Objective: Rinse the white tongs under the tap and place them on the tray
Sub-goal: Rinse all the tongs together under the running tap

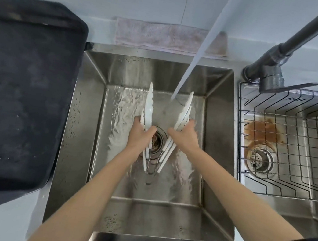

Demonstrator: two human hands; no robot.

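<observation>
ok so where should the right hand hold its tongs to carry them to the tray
Judging by their pose, keep the grip where the right hand already has the tongs: around the middle of the arms, closed from the right side. The tips point up and away, the hinge end hangs toward the drain, so a mid-arm hold should balance them for the move to the tray.

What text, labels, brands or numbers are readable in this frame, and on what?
None readable.
Black tray: no print shows.
Tap: no brand mark shows.
White tongs in the left hand and right hand: plain.
Cloth, sink, wire basket: no lettering.
</observation>
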